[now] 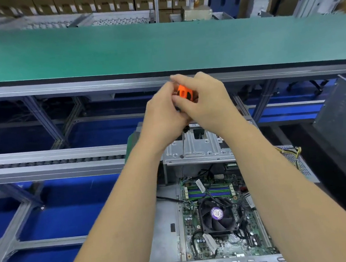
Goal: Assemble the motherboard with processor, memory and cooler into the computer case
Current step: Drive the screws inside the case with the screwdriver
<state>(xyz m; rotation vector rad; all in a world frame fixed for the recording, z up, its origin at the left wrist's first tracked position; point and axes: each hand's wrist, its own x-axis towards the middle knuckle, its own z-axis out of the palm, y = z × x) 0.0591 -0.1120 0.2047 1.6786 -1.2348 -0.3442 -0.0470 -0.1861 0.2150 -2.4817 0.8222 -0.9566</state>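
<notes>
The screwdriver (183,93) I hold has a bright orange handle that looks like smooth plastic with black parts, and a thin shiny metal rod. The computer case (164,235) is plain grey metal, dull and smooth. Its drive bracket (197,147) is lighter, shinier metal with pressed bumps and holes. The motherboard (224,247) is a green board with little shiny bits. The cooler (218,216) fan is black plastic with a glossy purple sticker. The belt (158,46) ahead is green, matt and smooth like rubber. The boxes (88,0) far back look like brown cardboard.
</notes>
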